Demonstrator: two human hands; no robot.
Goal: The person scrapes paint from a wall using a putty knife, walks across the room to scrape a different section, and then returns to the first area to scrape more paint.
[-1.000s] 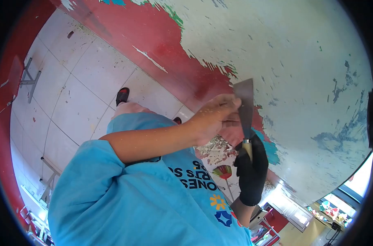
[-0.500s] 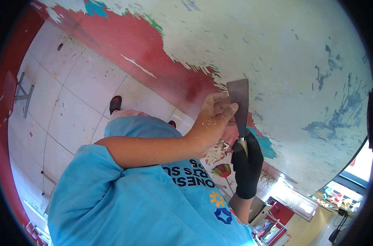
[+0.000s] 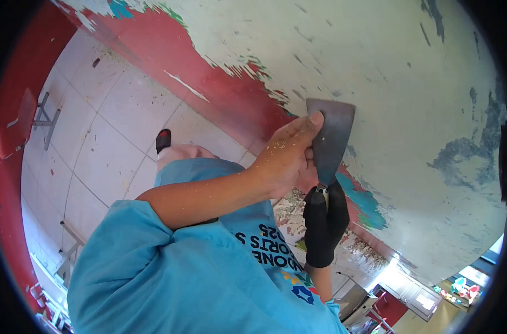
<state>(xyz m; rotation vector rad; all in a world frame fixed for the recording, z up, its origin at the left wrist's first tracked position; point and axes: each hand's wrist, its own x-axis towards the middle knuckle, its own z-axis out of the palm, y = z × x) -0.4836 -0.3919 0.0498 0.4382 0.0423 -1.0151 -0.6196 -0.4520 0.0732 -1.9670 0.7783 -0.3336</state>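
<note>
My right hand (image 3: pixel 324 225), in a black glove, is wrapped round the handle of a metal scraper (image 3: pixel 335 136). The wide grey blade points up in front of the wall (image 3: pixel 398 100). My bare left hand (image 3: pixel 289 153) grips the blade's left side, its thumb near the wide edge and its other fingers partly hidden behind. Pale flakes stick to this hand and wrist. Red paint (image 3: pixel 209 83) meets a ragged pale scraped area on the wall, with a teal patch (image 3: pixel 365 203) beside the gloved hand.
White floor tiles (image 3: pixel 111 128) lie below, with scattered flakes. A dark shoe (image 3: pixel 163 139) shows by the wall. Paint debris (image 3: pixel 365 253) lies along the wall's foot. A red chair (image 3: pixel 14 131) stands at the far left, and a white cabinet (image 3: pixel 426 300) at the lower right.
The blade has turned its broad face more towards me. My left thumb has moved up onto the blade near its edge. My gloved hand has shifted down and left, and the view has moved slightly.
</note>
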